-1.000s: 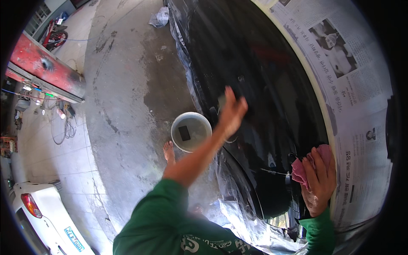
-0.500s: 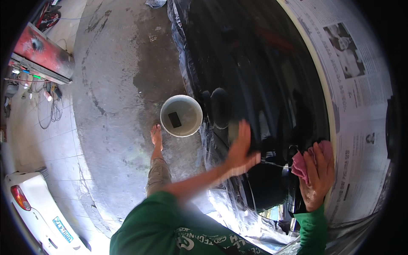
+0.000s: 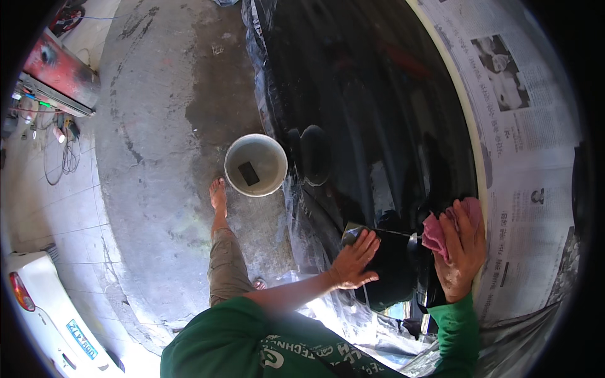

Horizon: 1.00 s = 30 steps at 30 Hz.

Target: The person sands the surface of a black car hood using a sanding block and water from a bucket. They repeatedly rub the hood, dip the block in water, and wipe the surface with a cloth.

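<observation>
My left hand lies nearly flat on a glossy black car panel, fingers together. Beneath its fingertips is a small flat olive-grey piece that looks like sandpaper. My right hand is closed over a crumpled pink cloth and presses it onto the panel near its right edge. Between the hands, a thin pale line crosses the dark surface. To the left of the panel, a white bucket of cloudy water stands on the floor with a dark rectangular block in it.
Newspaper masking covers the area along the panel's right edge. Clear plastic sheeting borders its left side. My bare foot is beside the bucket on partly wet concrete. A white car and tools with cables are farther left.
My left hand has slid back toward me along the panel, with the olive-grey piece under its fingers. The right hand stays on the pink cloth. The whole view has shifted slightly.
</observation>
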Each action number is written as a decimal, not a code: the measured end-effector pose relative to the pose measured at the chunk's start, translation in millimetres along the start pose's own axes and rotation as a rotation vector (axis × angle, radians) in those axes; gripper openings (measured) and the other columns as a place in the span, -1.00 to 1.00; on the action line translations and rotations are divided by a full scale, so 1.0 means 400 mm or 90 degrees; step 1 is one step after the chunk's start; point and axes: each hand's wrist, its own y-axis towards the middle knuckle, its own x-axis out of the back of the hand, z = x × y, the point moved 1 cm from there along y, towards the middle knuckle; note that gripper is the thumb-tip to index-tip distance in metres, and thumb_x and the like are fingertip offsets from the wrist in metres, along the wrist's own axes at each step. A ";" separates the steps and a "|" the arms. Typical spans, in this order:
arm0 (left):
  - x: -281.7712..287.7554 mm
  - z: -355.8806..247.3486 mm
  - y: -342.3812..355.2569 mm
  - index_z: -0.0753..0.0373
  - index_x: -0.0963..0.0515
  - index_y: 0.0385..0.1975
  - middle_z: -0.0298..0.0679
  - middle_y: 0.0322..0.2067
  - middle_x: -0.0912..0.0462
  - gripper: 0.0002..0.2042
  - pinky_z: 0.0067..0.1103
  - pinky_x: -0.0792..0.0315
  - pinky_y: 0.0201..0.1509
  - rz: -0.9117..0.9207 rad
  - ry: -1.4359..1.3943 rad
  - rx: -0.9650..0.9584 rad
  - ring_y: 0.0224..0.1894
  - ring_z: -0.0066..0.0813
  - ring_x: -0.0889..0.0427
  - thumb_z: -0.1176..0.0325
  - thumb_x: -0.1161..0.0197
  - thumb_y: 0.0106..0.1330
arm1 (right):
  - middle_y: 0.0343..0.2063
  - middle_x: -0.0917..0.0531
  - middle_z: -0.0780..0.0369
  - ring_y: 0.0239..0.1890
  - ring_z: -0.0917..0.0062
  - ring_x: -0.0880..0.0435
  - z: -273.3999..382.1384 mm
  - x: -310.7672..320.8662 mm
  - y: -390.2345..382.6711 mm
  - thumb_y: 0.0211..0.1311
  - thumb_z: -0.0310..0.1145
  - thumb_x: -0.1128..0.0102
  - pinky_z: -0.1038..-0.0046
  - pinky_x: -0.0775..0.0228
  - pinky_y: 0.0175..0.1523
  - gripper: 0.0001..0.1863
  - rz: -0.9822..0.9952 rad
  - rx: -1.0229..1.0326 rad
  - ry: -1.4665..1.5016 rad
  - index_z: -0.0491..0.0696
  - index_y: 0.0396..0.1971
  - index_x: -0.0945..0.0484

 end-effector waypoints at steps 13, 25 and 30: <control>0.286 0.181 0.453 0.42 0.12 0.63 0.20 0.65 0.22 -0.05 -0.08 0.08 0.67 -0.209 -0.114 0.128 0.71 0.13 0.30 -0.19 -0.06 0.53 | 0.21 -0.71 0.19 0.28 -0.17 -0.59 0.001 -0.011 0.003 0.12 -0.40 -0.51 0.01 -0.57 0.31 -0.66 -0.004 0.020 -0.014 -0.01 -0.05 -0.79; 0.624 0.311 0.821 0.53 0.07 0.59 0.25 0.63 0.14 -0.16 -0.31 0.18 0.73 -0.312 -0.151 0.171 0.69 0.12 0.18 -0.18 0.23 0.68 | 0.20 -0.72 0.19 0.29 -0.18 -0.60 0.011 0.012 0.021 -0.02 -0.44 -0.56 0.00 -0.59 0.28 -0.61 -0.080 0.056 -0.007 -0.05 -0.10 -0.81; 0.396 0.094 0.698 0.55 0.21 0.59 0.30 0.63 0.27 -0.13 -0.25 0.27 0.73 -0.315 -0.215 0.145 0.70 0.12 0.32 -0.07 0.07 0.63 | 0.20 -0.71 0.19 0.28 -0.18 -0.60 0.003 -0.004 0.000 0.03 -0.38 -0.51 0.01 -0.59 0.27 -0.62 -0.057 0.028 0.003 -0.06 -0.08 -0.80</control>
